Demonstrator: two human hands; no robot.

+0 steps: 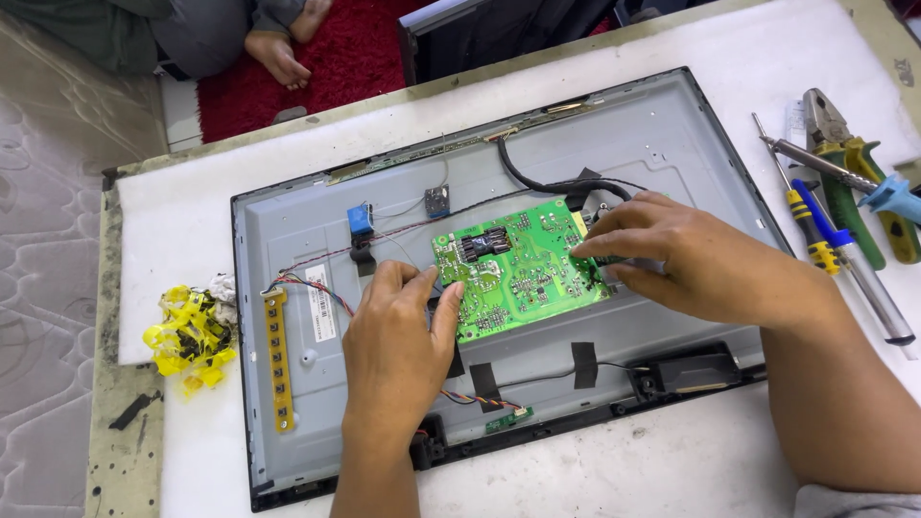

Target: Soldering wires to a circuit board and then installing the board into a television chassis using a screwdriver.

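A green circuit board (518,273) lies on the grey metal back of an opened flat screen (288,240), which rests face down on a white-covered table. My left hand (395,336) presses its fingers on the board's left edge. At the board's right edge my right hand (686,259) pinches the board between fingertips and thumb. A black cable (537,182) runs from the screen's top edge to the board's upper right corner. Thin coloured wires (317,285) lead left to a yellow button strip (278,360).
Pliers with green-yellow handles (844,163), screwdrivers (815,225) and a soldering tool lie at the right. A heap of yellow tape scraps (192,336) sits left of the screen. Another person's bare feet (283,43) rest on a red rug beyond the table.
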